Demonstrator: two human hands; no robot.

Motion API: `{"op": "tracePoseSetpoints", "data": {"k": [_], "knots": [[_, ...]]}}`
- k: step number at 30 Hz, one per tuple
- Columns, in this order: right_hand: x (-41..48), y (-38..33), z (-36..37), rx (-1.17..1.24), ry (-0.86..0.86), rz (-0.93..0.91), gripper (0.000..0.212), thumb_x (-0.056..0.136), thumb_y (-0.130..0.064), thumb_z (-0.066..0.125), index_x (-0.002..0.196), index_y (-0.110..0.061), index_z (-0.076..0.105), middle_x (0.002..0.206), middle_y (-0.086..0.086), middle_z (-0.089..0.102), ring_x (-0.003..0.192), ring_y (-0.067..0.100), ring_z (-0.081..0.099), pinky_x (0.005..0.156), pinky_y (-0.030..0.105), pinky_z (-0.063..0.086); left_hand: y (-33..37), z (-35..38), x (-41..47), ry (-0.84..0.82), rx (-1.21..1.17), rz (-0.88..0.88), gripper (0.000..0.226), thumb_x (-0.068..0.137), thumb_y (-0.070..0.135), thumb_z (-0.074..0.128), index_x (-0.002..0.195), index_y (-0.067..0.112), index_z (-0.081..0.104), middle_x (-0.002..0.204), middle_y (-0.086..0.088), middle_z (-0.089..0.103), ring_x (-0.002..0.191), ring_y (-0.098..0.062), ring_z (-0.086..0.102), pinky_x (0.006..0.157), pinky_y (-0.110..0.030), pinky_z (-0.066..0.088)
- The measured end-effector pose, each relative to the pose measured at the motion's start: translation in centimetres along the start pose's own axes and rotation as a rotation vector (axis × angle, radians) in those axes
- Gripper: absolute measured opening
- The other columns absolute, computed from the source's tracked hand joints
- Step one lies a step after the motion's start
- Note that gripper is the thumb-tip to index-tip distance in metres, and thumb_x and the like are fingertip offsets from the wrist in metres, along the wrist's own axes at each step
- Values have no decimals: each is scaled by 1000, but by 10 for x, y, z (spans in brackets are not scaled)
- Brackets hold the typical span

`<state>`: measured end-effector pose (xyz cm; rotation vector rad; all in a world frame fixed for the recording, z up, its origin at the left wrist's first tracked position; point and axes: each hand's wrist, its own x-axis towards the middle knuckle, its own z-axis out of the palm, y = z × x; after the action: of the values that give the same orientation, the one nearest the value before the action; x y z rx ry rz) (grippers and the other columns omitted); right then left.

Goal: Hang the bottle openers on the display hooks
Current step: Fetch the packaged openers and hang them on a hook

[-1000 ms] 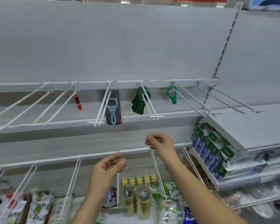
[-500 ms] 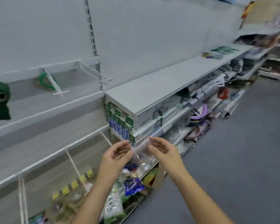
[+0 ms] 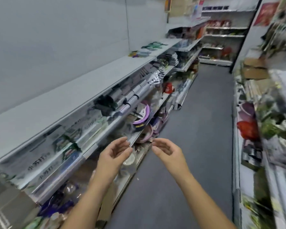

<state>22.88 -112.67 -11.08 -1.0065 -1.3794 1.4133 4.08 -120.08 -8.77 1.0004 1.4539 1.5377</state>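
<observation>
Left hand (image 3: 113, 156) and right hand (image 3: 168, 151) hover, palms facing, beside a long shop shelf (image 3: 73, 96), fingers (image 3: 120, 141) loosely spread, holding nothing. Farther along that shelf lie green items (image 3: 153, 45), too blurred to identify.

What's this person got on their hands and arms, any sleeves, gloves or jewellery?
The left hand and right hand are bare, no gloves, rings or watch visible; the left forearm and right forearm are uncovered to the picture's edge.
</observation>
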Motion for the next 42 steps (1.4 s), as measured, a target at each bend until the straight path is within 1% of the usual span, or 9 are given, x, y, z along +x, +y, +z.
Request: {"op": "tracePoseSetpoints", "data": {"k": [4, 7, 11, 17, 22, 28, 33, 38, 42], "knots": [[61, 5, -46, 0, 51, -13, 27, 86, -3, 73, 112, -9, 68, 100, 0, 76, 88, 4, 70, 79, 16, 53, -9, 59, 69, -69, -3, 17, 39, 84, -5, 71, 121, 5, 66, 110, -13, 74, 96, -10, 71, 79, -13, 54], [117, 9, -75, -23, 75, -10, 27, 85, -4, 74, 109, -16, 70, 101, -1, 76, 91, 5, 70, 80, 18, 53, -19, 97, 129, -96, -41, 13, 39, 83, -3, 73, 120, 7, 66, 109, -10, 75, 103, -16, 71, 85, -18, 55], [209, 11, -112, -55, 104, -2, 27, 86, -1, 73, 110, -13, 69, 103, 2, 75, 89, 3, 70, 78, 16, 53, -37, 144, 226, -147, -81, 28, 41, 83, -2, 74, 121, 11, 66, 110, -7, 75, 104, -18, 71, 92, -25, 56], [345, -12, -173, -91, 191, -12, 28, 87, 1, 70, 108, -17, 68, 101, 0, 75, 88, 2, 70, 78, 14, 53, -37, 226, 375, -222, -104, 15, 40, 82, -4, 74, 116, 15, 67, 109, -6, 75, 107, -21, 70, 88, -20, 55], [456, -22, -231, -93, 248, -41, 29, 88, -5, 72, 113, -16, 69, 104, 0, 76, 95, 7, 71, 81, 17, 54, -29, 293, 478, -273, -78, 48, 39, 83, -3, 74, 118, 13, 67, 111, -5, 75, 104, -15, 71, 90, -19, 54], [602, -6, -290, -86, 162, -27, 27, 89, -7, 71, 111, -23, 69, 99, -6, 77, 94, 2, 71, 78, 13, 52, -46, 365, 607, -145, -59, 51, 37, 82, -6, 73, 116, 8, 68, 107, -9, 75, 102, -20, 71, 83, -17, 55], [730, -12, -332, -97, 12, -1, 28, 89, -14, 73, 113, -27, 69, 102, -9, 77, 99, 5, 70, 82, 17, 54, -34, 422, 701, -69, -4, 43, 37, 83, 1, 75, 116, 15, 68, 109, -3, 75, 104, -15, 71, 88, -22, 56], [856, -40, -341, -113, -116, -48, 28, 90, -20, 72, 117, -27, 68, 106, -10, 75, 101, 4, 69, 87, 21, 54, -6, 433, 794, 90, 46, 95, 36, 83, 5, 76, 114, 20, 70, 109, -1, 75, 102, -14, 71, 84, -23, 55], [945, -48, -322, -110, -231, -81, 27, 90, -24, 72, 116, -30, 67, 107, -10, 74, 101, 4, 68, 85, 21, 55, 11, 432, 862, 206, 48, 134, 33, 83, 7, 76, 114, 18, 70, 106, -1, 76, 97, -10, 71, 78, -14, 54]]}}
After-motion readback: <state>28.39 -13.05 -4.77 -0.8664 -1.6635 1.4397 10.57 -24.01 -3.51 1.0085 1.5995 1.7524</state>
